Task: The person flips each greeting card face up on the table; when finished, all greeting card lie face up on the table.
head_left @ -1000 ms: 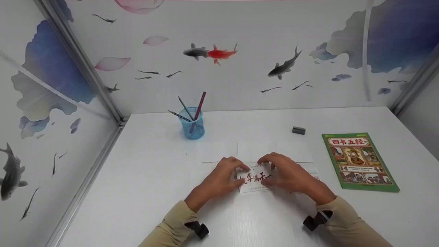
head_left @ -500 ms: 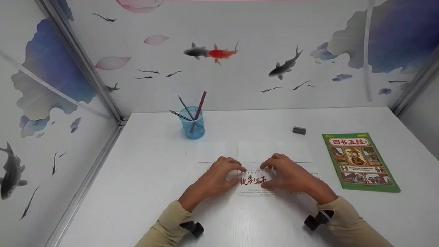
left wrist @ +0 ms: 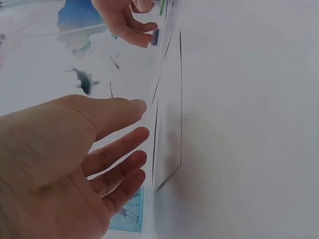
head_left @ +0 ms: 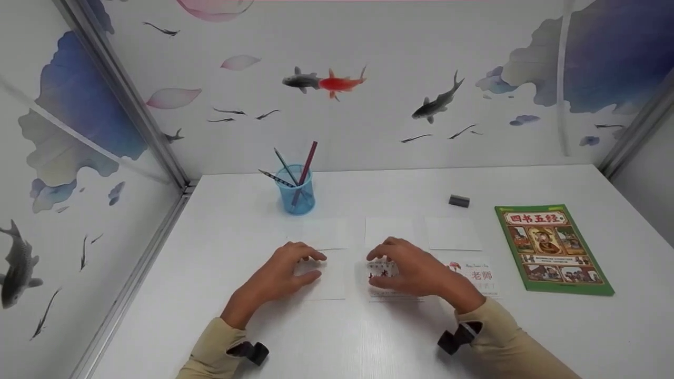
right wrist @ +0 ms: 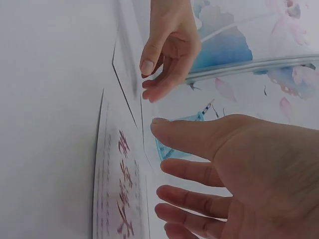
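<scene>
My left hand [head_left: 281, 273] hovers over the left end of a blank white card [head_left: 333, 281], thumb and fingers spread apart with nothing between them. My right hand [head_left: 410, 268] is over a white card with red Chinese characters [head_left: 395, 296], covering much of it. In the right wrist view, its loosely bent fingers stand off from the lettered card [right wrist: 122, 199]. Partly behind the right forearm lies another printed card [head_left: 482, 276] with a small pink picture. Beyond the hands, three blank cards lie in a row: left [head_left: 321, 234], middle [head_left: 392, 230] and right [head_left: 454, 234].
A blue mesh cup [head_left: 297, 197] with several pencils stands at the back left. A dark grey eraser-like block [head_left: 459, 200] lies at the back right. On the right is a green-bordered book [head_left: 553, 250]. White walls with painted fish border the table.
Both hands have moved left. The left hand has left the red-lettered card for the blank one beside it. The right hand now covers more of the lettered card and uncovers the right-hand printed card.
</scene>
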Motion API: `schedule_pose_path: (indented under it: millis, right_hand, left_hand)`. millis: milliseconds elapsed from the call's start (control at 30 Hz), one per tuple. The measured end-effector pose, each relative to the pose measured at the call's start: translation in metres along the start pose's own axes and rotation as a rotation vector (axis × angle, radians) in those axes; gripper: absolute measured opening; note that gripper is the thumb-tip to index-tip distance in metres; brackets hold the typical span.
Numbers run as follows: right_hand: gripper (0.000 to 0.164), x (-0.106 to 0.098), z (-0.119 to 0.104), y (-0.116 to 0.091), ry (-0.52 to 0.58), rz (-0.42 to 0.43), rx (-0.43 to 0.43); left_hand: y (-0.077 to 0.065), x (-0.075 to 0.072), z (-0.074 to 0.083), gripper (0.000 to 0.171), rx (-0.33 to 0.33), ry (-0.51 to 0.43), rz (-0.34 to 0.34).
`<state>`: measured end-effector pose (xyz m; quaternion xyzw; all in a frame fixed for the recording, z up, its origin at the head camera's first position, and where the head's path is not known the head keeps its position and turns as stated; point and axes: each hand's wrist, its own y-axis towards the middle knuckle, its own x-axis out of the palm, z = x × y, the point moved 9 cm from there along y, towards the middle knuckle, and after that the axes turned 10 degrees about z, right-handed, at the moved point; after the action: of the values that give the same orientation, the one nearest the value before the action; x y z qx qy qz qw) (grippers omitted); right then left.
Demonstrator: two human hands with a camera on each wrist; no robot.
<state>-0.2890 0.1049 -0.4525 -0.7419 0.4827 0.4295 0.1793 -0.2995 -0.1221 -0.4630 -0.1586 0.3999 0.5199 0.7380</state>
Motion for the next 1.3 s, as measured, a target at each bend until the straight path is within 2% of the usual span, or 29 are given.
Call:
schedule_pose_path:
  millis: [133,300,433,533,733,1067,1300]
  right_hand:
    - [0.046,0.017,-0.017,0.013,0.003,-0.029,-0.043]
    - [0.051,0.030,-0.030,0.028,0.030,-0.057,-0.035]
    - [0.061,0.042,-0.036,0.035,-0.020,-0.091,-0.006]
    - [0.067,0.049,-0.039,0.035,-0.076,-0.104,-0.019]
    - [0.067,0.053,-0.041,0.034,-0.082,-0.100,-0.048]
    - [0.065,0.055,-0.044,0.036,-0.053,-0.089,-0.087]
    - [0.068,0.061,-0.043,0.035,-0.089,-0.106,-0.091]
  left_hand:
    - [-0.004,-0.005,-0.007,0.037,-0.029,0.049,-0.042]
    - [-0.007,-0.010,-0.013,0.049,-0.057,0.076,-0.104]
    - [-0.010,-0.011,-0.017,0.063,-0.087,0.087,-0.172]
    - [-0.012,-0.012,-0.019,0.070,-0.097,0.102,-0.202]
    - [-0.014,-0.013,-0.018,0.073,-0.074,0.128,-0.204]
    - [-0.014,-0.013,-0.016,0.071,-0.062,0.060,-0.188]
    - [-0.014,-0.012,-0.014,0.075,-0.050,0.039,-0.183]
